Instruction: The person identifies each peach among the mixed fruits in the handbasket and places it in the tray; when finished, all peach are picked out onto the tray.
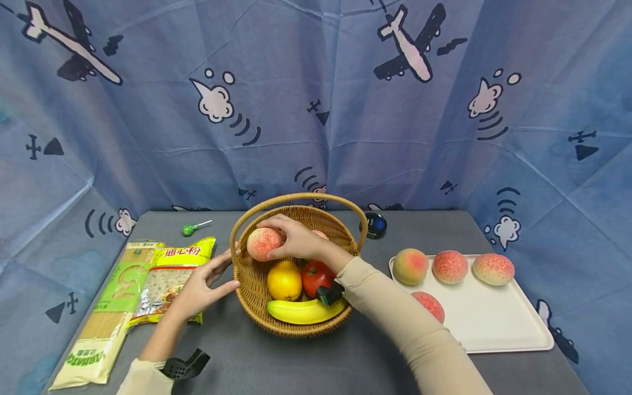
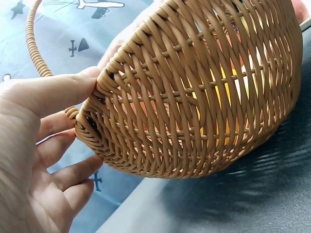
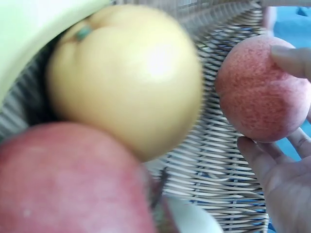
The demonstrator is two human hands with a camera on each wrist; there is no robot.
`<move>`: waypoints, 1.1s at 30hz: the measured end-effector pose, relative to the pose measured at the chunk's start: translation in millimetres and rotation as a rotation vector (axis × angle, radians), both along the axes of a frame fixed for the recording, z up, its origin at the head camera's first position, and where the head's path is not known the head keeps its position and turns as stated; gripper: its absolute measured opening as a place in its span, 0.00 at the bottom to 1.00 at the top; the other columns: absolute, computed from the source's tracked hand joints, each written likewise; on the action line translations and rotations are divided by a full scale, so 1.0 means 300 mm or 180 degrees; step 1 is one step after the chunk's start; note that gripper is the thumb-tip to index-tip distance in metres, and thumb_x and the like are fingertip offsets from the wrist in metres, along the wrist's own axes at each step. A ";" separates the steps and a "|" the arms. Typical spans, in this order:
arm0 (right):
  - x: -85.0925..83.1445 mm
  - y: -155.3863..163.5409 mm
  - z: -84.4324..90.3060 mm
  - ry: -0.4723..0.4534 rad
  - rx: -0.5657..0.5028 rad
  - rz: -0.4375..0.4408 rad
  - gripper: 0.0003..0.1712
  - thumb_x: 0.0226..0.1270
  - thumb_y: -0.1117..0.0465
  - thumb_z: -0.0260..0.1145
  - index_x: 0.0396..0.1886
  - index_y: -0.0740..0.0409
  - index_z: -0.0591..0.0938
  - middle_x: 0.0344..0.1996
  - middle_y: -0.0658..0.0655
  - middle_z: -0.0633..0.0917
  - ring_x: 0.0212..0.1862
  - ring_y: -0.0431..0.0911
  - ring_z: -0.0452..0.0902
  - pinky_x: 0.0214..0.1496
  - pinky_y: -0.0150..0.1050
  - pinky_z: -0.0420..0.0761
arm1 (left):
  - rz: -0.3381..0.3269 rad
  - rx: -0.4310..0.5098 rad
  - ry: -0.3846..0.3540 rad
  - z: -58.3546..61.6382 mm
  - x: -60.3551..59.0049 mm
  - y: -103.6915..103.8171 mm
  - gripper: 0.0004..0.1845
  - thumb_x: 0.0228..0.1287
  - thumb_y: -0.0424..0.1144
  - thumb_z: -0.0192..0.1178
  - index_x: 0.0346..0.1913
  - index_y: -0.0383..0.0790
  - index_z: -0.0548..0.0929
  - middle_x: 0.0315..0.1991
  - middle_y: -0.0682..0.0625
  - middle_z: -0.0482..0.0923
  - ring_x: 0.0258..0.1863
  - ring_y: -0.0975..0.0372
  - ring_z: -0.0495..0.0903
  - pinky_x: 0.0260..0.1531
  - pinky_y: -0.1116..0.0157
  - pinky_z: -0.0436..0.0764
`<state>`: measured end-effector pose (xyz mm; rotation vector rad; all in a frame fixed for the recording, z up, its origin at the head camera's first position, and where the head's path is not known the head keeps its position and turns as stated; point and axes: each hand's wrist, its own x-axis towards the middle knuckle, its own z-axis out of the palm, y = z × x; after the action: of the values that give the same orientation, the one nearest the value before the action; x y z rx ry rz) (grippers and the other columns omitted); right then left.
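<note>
A wicker basket (image 1: 291,331) with a tall handle stands mid-table, tilted toward me. My left hand (image 1: 199,288) holds its left rim near the handle's base, thumb and fingers on the edge in the left wrist view. Inside the basket's left side, my right hand (image 1: 296,240) grips a pinkish-red peach (image 1: 261,244) between thumb and fingers. Below that peach lie an orange (image 1: 285,281), a red apple (image 1: 315,274) and a banana (image 1: 301,311) along the front. Another peach (image 1: 320,234) shows partly behind the right wrist.
To the right, a white tray (image 1: 498,318) bears several peaches (image 1: 450,266). At left lie a pasta bag (image 1: 170,274), a long noodle pack (image 1: 106,312) and a green lollipop (image 1: 188,230). A dark round container (image 1: 377,225) stands behind the basket.
</note>
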<state>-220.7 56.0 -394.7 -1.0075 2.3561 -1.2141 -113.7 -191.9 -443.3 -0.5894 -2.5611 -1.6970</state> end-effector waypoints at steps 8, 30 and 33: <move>0.014 0.018 0.062 -0.0139 -0.0481 -0.0081 0.36 0.50 0.62 0.76 0.61 0.52 0.75 0.57 0.53 0.75 0.51 0.46 0.75 0.51 0.34 0.81 | -0.0026 0.0101 -0.0042 -0.007 0.001 -0.006 0.32 0.60 0.33 0.64 0.67 0.33 0.66 0.66 0.35 0.66 0.60 0.81 0.65 0.59 0.83 0.64; 0.183 0.198 0.184 0.0475 -0.0512 -0.0112 0.36 0.52 0.60 0.74 0.64 0.52 0.74 0.61 0.52 0.74 0.55 0.45 0.73 0.53 0.41 0.81 | -0.0091 0.0161 -0.0037 -0.004 -0.002 -0.003 0.33 0.60 0.32 0.64 0.67 0.34 0.66 0.66 0.36 0.66 0.61 0.80 0.64 0.60 0.83 0.64; 0.215 0.241 0.189 0.0563 -0.0684 -0.0086 0.36 0.51 0.63 0.75 0.63 0.54 0.74 0.61 0.53 0.74 0.56 0.45 0.72 0.53 0.39 0.81 | -0.0097 0.0175 -0.0043 -0.001 0.001 -0.003 0.33 0.59 0.32 0.64 0.68 0.34 0.66 0.67 0.36 0.65 0.61 0.81 0.64 0.60 0.83 0.64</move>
<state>-156.1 128.2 -337.9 -1.1996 2.4155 -1.4689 -113.5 -192.7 -443.7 -0.6193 -2.5180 -1.7808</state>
